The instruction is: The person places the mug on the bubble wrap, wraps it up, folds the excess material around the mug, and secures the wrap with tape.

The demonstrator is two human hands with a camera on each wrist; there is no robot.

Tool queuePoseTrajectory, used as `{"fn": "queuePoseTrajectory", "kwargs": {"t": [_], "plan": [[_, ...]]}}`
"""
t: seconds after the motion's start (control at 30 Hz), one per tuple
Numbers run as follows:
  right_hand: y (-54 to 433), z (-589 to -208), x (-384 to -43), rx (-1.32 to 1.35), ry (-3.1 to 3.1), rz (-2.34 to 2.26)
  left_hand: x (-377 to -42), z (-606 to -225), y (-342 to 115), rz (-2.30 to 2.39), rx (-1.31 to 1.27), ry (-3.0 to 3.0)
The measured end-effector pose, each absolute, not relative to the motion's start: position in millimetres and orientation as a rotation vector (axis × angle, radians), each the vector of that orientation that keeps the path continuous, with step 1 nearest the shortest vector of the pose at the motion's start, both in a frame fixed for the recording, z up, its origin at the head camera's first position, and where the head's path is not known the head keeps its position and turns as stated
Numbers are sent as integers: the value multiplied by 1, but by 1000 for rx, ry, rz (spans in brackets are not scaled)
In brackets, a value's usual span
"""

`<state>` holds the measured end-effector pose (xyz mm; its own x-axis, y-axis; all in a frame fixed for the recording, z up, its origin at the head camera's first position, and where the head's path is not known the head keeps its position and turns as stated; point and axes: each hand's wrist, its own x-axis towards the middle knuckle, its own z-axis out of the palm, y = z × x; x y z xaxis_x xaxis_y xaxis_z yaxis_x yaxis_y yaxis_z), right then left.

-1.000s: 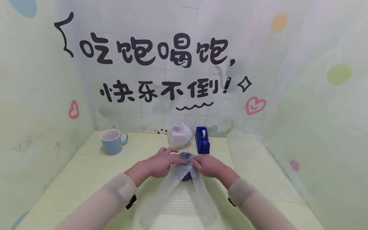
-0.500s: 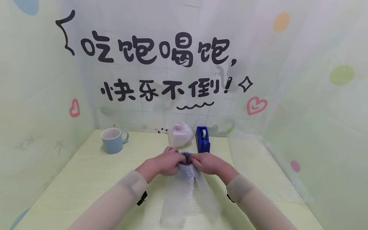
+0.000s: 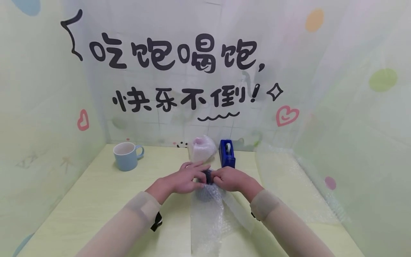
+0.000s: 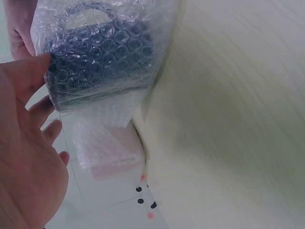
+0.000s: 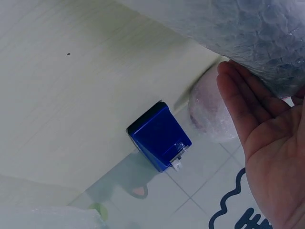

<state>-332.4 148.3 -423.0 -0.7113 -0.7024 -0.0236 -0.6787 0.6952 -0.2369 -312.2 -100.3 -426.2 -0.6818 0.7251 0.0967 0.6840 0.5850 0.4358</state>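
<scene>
A dark blue mug [image 4: 102, 57] stands between both hands, wrapped in clear bubble wrap [image 3: 207, 223]. Its handle shows through the wrap in the left wrist view, and the dark opening in the head view. At the rim's left side my left hand [image 3: 184, 180] pinches with thumb and forefinger, the other fingers spread apart. My right hand [image 3: 232, 178] grips the opposite side of the rim; in the right wrist view its long fingers lie along the outside of the wrap. Loose ends of the wrap trail over the table towards me.
Behind the hands sits a pinkish bundle in bubble wrap [image 3: 203, 148]. A blue tape dispenser [image 3: 227, 155] stands right of it. The light blue mug [image 3: 126, 157] is at the back left. Another bubble wrap sheet [image 3: 285, 185] lies along the right wall.
Both hands have drawn the wrap up over the mug's rim, covering its near side. The left loose end has swung inward, to the right. The left hand's fingers are now more spread.
</scene>
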Motion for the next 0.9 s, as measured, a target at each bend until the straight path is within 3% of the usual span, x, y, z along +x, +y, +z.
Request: {"fn": "queuePoseTrajectory", "kwargs": {"t": [0.33,0.5,0.7,0.9], "plan": [[149,-421,-316,-1156,2892,-275,-313,-432,-99,728,1252,2748],[145,-417,-274,-1404,3179,-166,-311,-432,-95,702,1256,2801],[126,-437,-201,-1833,3031,140,-309,-428,-94,640,1235,2856],[116,-469,-183,-1932,3034,568,-306,-429,-95,667,1157,2823]]}}
